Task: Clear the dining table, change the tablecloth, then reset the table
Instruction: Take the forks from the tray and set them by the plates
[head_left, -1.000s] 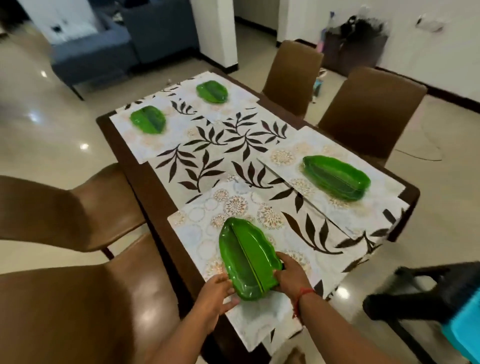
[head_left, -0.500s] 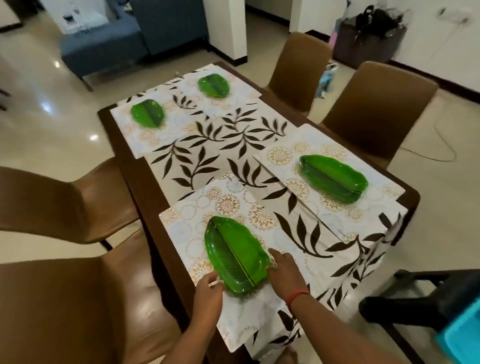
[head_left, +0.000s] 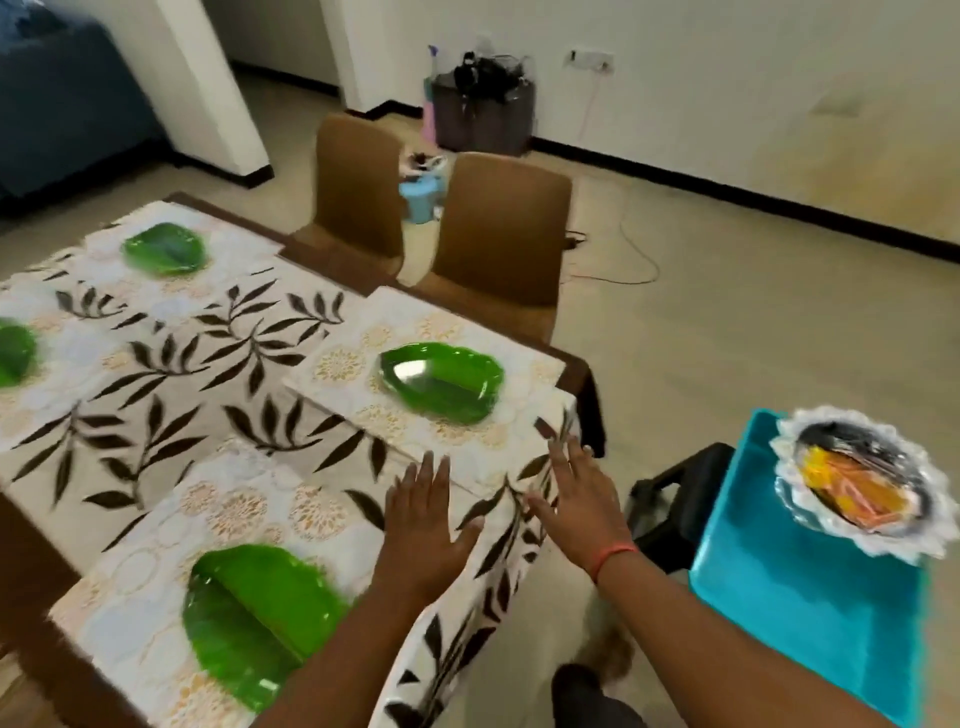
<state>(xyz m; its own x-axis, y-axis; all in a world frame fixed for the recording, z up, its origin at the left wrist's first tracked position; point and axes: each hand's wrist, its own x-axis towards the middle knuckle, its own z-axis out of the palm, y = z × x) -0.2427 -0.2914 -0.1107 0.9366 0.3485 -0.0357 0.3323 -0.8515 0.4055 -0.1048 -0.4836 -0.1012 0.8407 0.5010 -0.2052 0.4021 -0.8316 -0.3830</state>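
Tabletop, near corner: left hand and right hand, grips open, empty; fetch white dish level.

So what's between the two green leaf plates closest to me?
In the head view, only leaf-print tablecloth and placemat edges lie between the near plate and the far plate; no dish sits there.

walls white, dark skirting | floor beige tile | two brown chairs | blue sofa
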